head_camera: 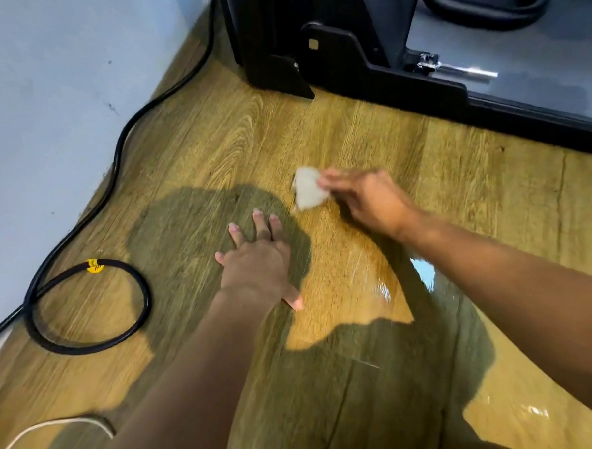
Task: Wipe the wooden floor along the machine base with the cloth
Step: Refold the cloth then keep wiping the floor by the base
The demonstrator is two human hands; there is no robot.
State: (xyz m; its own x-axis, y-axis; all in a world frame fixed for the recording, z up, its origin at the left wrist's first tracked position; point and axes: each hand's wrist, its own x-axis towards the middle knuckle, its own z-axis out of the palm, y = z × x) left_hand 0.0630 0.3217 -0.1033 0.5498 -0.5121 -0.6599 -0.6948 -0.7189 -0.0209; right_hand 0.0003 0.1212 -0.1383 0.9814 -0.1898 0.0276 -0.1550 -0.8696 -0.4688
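Two hands | left hand (259, 264) spread flat on wooden floor (215, 142) | right hand (368, 200) pinching cloth (306, 193) | yellow tag (94, 265) print unreadable

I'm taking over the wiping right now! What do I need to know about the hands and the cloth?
Left hand: flat on the wooden floor, fingers spread, holding nothing.
Right hand: grips the white cloth at the floor, a little out from the machine base; the view is blurred.
Done: cannot tell how much is wiped; a shiny patch shows by the right forearm.
Left: wipe the strip along the base, probably. Mind the black cable near the wall.
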